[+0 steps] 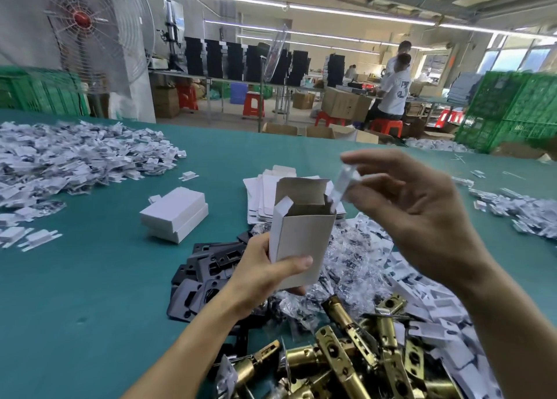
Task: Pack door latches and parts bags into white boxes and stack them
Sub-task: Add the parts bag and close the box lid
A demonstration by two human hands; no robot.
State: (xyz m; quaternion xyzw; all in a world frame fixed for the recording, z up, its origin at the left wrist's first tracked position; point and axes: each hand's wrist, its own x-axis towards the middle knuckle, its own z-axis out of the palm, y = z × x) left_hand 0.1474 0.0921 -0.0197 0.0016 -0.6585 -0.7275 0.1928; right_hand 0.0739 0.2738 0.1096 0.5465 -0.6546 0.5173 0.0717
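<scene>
Filling step. Left hand (265,275) grips the white box (301,242) at centre frame, held above the desk (105,278). Box long axis near vertical, open mouth up, flaps raised. Right hand (422,212) pinches a blurred white packet (346,184), probably a parts bag, slanting down-left at the mouth's right corner. Next: drop it inside; a brass latch (346,359) may follow.

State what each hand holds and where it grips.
Left hand: open white box, gripped at its lower end. Right hand: blurred white piece, pinched near its top.
</scene>
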